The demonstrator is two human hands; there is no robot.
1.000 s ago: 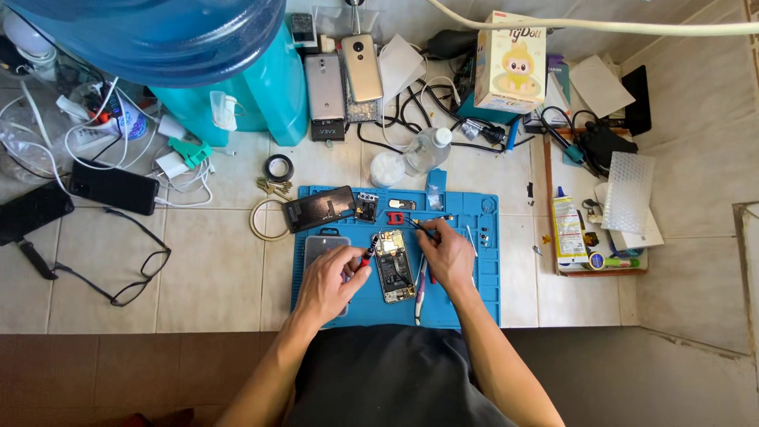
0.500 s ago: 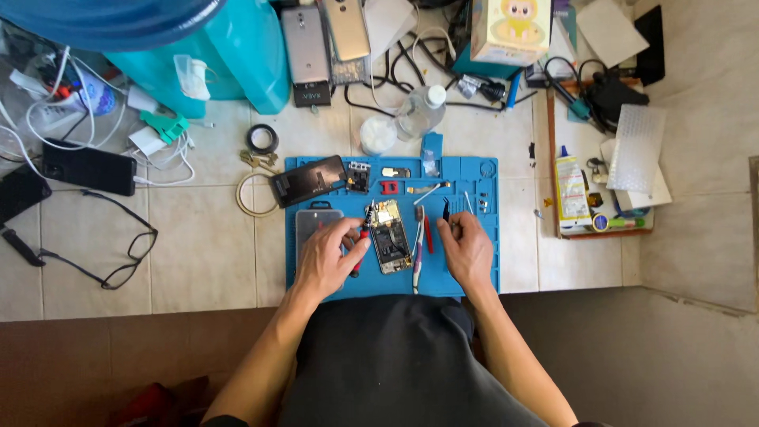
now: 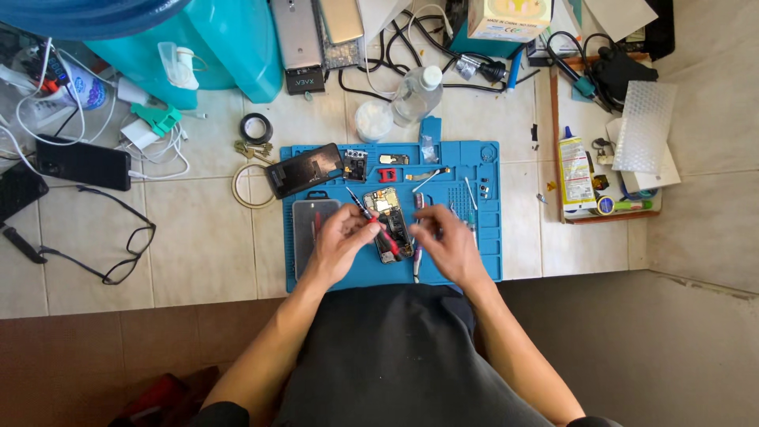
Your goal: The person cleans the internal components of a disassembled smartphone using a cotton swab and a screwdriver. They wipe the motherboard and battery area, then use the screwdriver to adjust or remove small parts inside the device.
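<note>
On the tiled floor point(image 3: 198, 237), a blue work mat point(image 3: 482, 253) is spread just ahead of the seated person's lap. Beyond the mat's far left corner a large teal water container point(image 3: 229, 47) is stood, with a dark phone point(image 3: 83, 164) and cables left well off to the left. A black phone back panel point(image 3: 304, 170) is laid across the mat's far left corner, and a grey tray point(image 3: 307, 229) is set along its left edge.

At the mat's centre the opened phone point(image 3: 389, 225) is laid flat, its boards exposed. The left hand point(image 3: 340, 241) is closed around a red-handled screwdriver point(image 3: 370, 219), whose tip is angled over the phone's upper part. The right hand point(image 3: 451, 245) is held just beside the phone's right edge; whether anything is pinched in its fingers cannot be told. A purple-handled tool point(image 3: 417, 261) is left lying between the hands.

For this step, the driver is best kept upright on the screw head and turned lightly, while the phone is steadied by the right hand so that it is not shifted on the mat.
</note>
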